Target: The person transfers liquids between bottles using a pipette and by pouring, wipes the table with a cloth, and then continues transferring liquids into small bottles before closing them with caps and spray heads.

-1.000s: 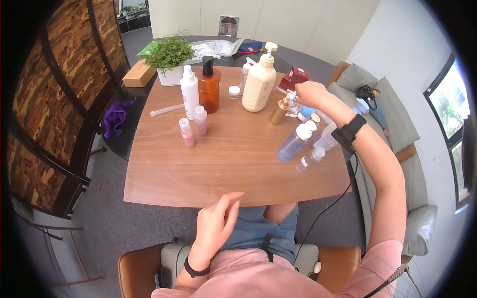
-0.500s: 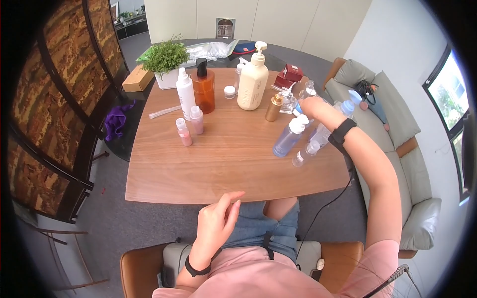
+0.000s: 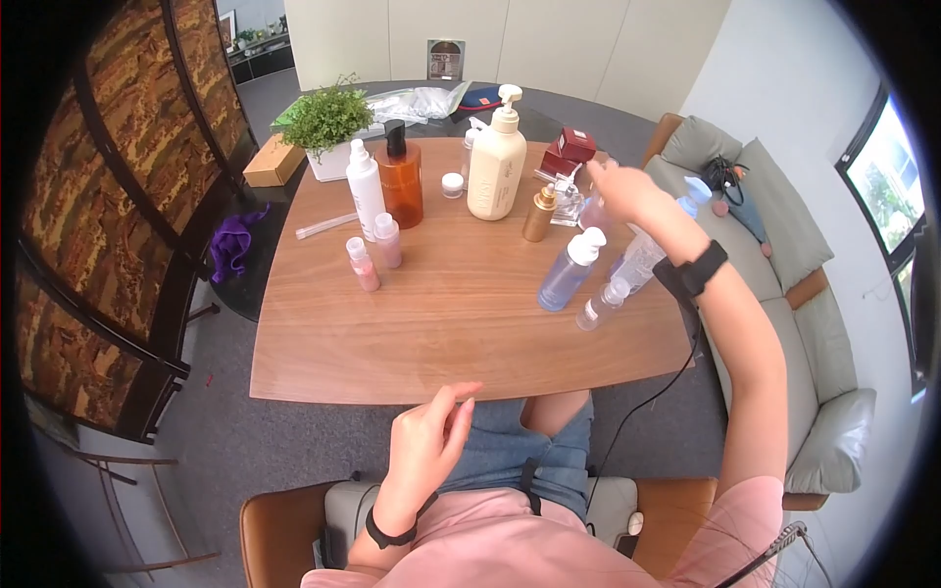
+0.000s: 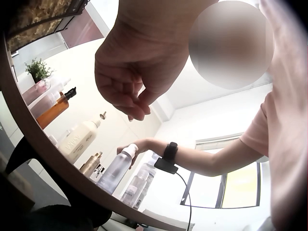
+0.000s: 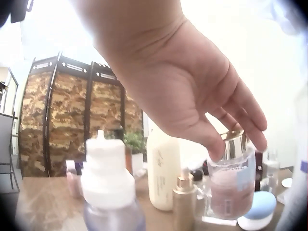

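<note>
My right hand [image 3: 632,196] is at the far right of the table, and in the right wrist view its thumb and fingers pinch the gold cap [image 5: 235,146] of a clear bottle with pink contents [image 5: 231,192]. This bottle [image 3: 592,213] is upright beside a clear glass bottle [image 3: 566,208] and a gold pump bottle [image 3: 538,216]. A blue-and-white rounded item [image 5: 260,208] lies close by. My left hand [image 3: 427,441] hovers before the table's near edge, fingers loosely bent, holding nothing; the left wrist view shows this hand [image 4: 139,67] too.
A blue-tinted bottle [image 3: 566,277], a small clear bottle [image 3: 600,306] and a clear tube [image 3: 637,263] stand nearer me. Left of them are a cream pump bottle [image 3: 496,176], an amber bottle [image 3: 400,186] and a plant [image 3: 326,118]. Red boxes [image 3: 569,152] lie behind.
My right hand first came down and nearer, then rose slightly; the pink bottle now shows beneath it. My left hand stays put. The head view has shifted slightly.
</note>
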A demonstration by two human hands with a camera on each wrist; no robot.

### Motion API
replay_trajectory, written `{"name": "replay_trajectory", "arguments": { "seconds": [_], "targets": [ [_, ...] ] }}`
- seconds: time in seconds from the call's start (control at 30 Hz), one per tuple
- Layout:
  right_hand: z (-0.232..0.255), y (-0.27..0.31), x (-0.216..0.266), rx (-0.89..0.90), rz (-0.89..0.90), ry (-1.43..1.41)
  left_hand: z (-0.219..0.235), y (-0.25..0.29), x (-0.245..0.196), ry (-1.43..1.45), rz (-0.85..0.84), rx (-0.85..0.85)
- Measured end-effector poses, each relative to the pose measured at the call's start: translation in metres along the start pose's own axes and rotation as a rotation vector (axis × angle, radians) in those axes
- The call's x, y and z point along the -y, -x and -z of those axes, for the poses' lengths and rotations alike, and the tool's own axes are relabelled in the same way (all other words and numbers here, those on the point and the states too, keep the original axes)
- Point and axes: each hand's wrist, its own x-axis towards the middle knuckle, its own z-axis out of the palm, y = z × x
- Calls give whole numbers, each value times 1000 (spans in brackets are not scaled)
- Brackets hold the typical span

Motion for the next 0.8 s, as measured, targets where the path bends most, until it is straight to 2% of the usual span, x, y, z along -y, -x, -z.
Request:
{"name": "replay_trajectory", "arguments": {
  "seconds": [0.07, 0.13, 0.17, 0.23, 0.33, 0.37, 0.43, 0.53, 0.63, 0.8],
  "targets": [
    [28, 20, 6, -284, -41, -5, -1, -1, 0, 8, 18, -10],
    [57, 42, 15, -457, -27, -30, -1, -3, 0, -9, 16, -12],
    [67, 51, 22, -455, -27, -31, -2, -4, 0, -9, 17, -10],
    [81, 70, 39, -773, 47, -106, -3, -8, -2, -41, -6, -15],
    [90, 99, 78, -873, 130, -249, -1, -18, -15, 22, -2, -5],
    [84, 106, 93, -887, 162, -273, -2, -22, -17, 17, -4, -2],
    [68, 121, 125, -843, 198, -421, -3, -29, -19, 15, -132, -169],
    [42, 135, 160, -684, 285, -638, -3, -36, -17, -94, -104, -182],
    [5, 126, 178, -726, 300, -713, -15, -44, 0, -150, -61, -107],
    [-27, 119, 190, -670, 159, -805, -39, -55, 15, -386, -92, -150]
  ]
}}
